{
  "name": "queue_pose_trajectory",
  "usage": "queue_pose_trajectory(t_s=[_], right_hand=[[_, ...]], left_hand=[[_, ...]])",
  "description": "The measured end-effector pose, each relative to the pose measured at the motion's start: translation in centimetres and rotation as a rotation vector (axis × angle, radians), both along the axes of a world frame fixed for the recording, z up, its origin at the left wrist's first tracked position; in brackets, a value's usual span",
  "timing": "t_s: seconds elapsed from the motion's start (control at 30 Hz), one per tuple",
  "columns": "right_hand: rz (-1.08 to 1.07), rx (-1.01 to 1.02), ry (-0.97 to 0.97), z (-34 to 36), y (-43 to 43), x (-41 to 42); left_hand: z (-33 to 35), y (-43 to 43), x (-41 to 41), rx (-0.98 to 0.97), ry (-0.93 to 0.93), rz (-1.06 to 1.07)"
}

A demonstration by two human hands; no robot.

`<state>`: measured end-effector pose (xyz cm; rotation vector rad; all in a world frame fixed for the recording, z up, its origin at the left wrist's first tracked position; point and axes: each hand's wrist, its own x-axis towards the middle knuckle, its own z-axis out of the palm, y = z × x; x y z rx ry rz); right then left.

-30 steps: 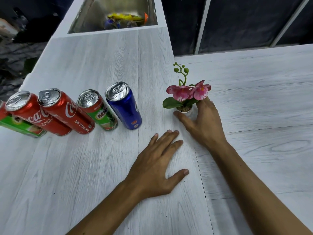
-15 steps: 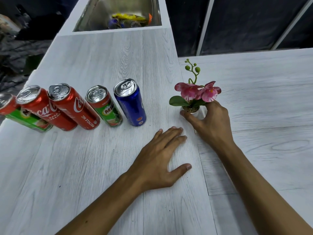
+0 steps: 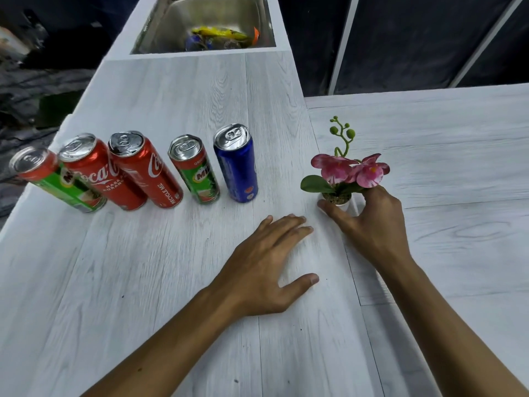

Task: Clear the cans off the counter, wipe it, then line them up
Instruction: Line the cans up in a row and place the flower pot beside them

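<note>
**benchwatcher:** So where were the cans? Five of them stood upright in a row across the white wood-grain bench (image 3: pixel 171 282): a green Milo can (image 3: pixel 61 181) at the far left by the edge, then two red Coca-Cola cans (image 3: pixel 104 173) and (image 3: pixel 147 170) packed close together, another Milo can (image 3: pixel 196 170) after a small gap, and a blue can (image 3: pixel 237 164) at the right end.

**sinkside_sam:** And the hands?

**benchwatcher:** The left hand (image 3: pixel 263 267) lay flat on the bench, palm down, fingers spread, touching nothing else, well in front of the blue can. The right hand (image 3: pixel 372 224) had its grip closed around a little white pot (image 3: pixel 339 200) holding a fake pink orchid (image 3: pixel 350 170), thumb on the left side, fingers behind it. The pot sat on the bench, right of the can row.

**sinkside_sam:** Anything further back?

**benchwatcher:** A steel sink (image 3: pixel 171 24) with some yellow and blue packaging (image 3: pixel 220 34) in it. Couldn't tell what exactly.
</note>
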<state>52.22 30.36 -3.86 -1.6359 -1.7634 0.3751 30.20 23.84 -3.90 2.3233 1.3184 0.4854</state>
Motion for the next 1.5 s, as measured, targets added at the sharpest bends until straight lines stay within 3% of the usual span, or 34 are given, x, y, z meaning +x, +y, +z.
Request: queue_pose_trajectory(t_s=[0.47,1.5], right_hand=[[-0.006,-0.029,-0.017,0.7,-5.1,-4.7],[0.121,-0.071,-0.027,0.7,-8.2,-24.8]], left_hand=[[0.1,-4.3,-6.3,0.021,0.01,0.015],[0.7,-9.5,-25.9,0.031,0.013,0.161]])
